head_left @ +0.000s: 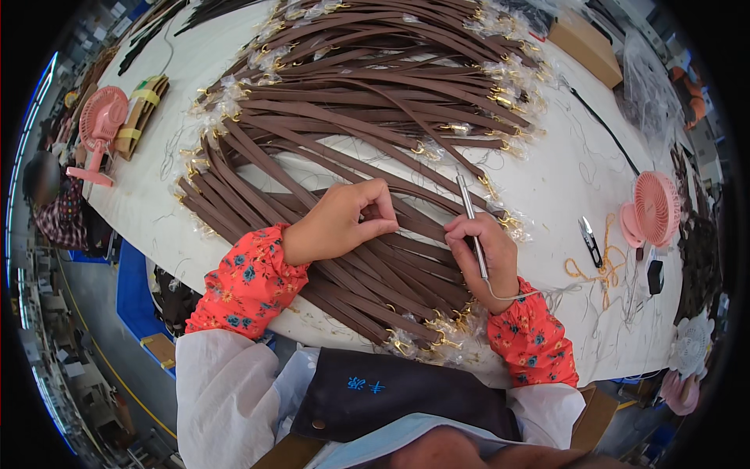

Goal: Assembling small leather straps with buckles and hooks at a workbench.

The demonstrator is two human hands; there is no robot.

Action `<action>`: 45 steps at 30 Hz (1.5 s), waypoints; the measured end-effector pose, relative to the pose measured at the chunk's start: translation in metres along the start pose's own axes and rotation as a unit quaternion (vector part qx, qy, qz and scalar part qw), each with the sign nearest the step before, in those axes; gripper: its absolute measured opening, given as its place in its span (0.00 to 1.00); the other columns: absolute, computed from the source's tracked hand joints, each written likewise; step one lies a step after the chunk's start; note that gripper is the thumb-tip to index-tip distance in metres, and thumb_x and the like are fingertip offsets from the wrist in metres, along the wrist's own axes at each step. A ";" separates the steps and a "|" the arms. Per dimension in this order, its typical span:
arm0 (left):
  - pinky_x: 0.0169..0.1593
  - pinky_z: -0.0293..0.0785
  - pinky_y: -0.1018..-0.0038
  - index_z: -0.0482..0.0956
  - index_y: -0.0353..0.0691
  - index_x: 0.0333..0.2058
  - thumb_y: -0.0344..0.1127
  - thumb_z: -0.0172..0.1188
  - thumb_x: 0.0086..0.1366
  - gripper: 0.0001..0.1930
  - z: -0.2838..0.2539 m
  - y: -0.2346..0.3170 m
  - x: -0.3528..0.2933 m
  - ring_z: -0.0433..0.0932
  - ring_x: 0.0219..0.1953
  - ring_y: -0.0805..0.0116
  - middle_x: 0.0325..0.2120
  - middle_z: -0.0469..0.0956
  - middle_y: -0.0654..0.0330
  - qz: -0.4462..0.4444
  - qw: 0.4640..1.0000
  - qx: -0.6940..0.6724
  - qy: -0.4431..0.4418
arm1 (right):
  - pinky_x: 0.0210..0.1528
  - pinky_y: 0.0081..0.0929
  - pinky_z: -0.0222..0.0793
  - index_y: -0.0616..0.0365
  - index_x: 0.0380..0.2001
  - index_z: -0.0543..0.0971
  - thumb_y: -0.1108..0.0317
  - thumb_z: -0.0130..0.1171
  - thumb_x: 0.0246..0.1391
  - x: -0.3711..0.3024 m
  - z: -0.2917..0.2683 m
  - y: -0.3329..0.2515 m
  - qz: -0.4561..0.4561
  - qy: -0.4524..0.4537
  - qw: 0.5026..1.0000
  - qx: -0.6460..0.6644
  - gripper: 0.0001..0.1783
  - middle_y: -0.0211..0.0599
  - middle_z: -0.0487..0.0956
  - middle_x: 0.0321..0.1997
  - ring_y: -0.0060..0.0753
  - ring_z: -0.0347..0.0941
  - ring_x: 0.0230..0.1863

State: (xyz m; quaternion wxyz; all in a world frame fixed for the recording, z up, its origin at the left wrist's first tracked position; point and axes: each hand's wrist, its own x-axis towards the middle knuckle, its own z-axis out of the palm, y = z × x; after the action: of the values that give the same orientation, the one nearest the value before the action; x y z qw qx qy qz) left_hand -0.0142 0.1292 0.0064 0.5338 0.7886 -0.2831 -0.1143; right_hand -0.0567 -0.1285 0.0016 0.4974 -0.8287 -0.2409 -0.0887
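Brown straps (391, 270) with gold clasps in clear plastic lie in a layered bundle under my hands. My left hand (340, 220) is closed, its thumb and forefinger pinched at a brown strap (422, 224) that runs across to my right hand. My right hand (488, 248) grips a slim silver pen-shaped tool (466, 195), its pointed tip upward and a thin cord trailing from its lower end. The fingertips of that hand touch or almost touch the strap. My left palm hides part of the bundle.
More brown straps (375, 78) are heaped at the far side of the white table (148, 215). Pink fans stand left (101, 125) and right (655, 209). Thread snips (590, 241) and an orange cord (608, 270) lie right. A cardboard box (586, 51) sits back right.
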 end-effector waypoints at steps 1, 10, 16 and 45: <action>0.38 0.74 0.75 0.75 0.34 0.33 0.26 0.65 0.60 0.07 -0.003 0.006 0.001 0.79 0.31 0.66 0.28 0.80 0.56 -0.054 0.998 -0.018 -0.013 | 0.38 0.30 0.73 0.56 0.37 0.74 0.85 0.59 0.50 -0.001 0.000 0.001 -0.004 0.001 1.000 -0.003 0.13 0.41 0.79 0.37 0.41 0.78 0.37; 0.36 0.72 0.76 0.74 0.37 0.35 0.34 0.58 0.68 0.06 -0.022 0.011 -0.003 0.76 0.32 0.75 0.33 0.81 0.60 0.026 0.996 0.050 -0.074 | 0.35 0.32 0.72 0.56 0.39 0.74 0.84 0.60 0.51 -0.001 0.003 0.003 -0.034 0.004 0.999 -0.023 0.14 0.41 0.78 0.35 0.44 0.77 0.34; 0.32 0.63 0.86 0.69 0.39 0.39 0.35 0.49 0.74 0.06 0.008 0.005 0.004 0.64 0.27 0.84 0.27 0.73 0.67 -0.092 0.946 -0.296 -0.093 | 0.33 0.33 0.71 0.56 0.39 0.74 0.83 0.59 0.51 -0.001 0.003 0.001 -0.035 -0.011 0.999 -0.039 0.14 0.41 0.76 0.34 0.46 0.75 0.32; 0.48 0.69 0.63 0.79 0.39 0.39 0.32 0.65 0.57 0.11 -0.015 0.009 -0.031 0.73 0.40 0.56 0.33 0.75 0.58 0.107 0.952 0.280 -0.059 | 0.42 0.35 0.71 0.54 0.38 0.76 0.78 0.61 0.43 -0.007 -0.002 -0.008 -0.181 -0.154 0.957 -0.167 0.16 0.36 0.82 0.41 0.41 0.76 0.37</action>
State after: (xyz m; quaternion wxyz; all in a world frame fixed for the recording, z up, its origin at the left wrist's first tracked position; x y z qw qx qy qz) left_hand -0.0345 0.1563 0.0167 0.2833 0.8634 -0.4170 -0.0193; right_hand -0.0670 -0.1291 0.0057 0.2846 -0.8461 -0.4421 -0.0875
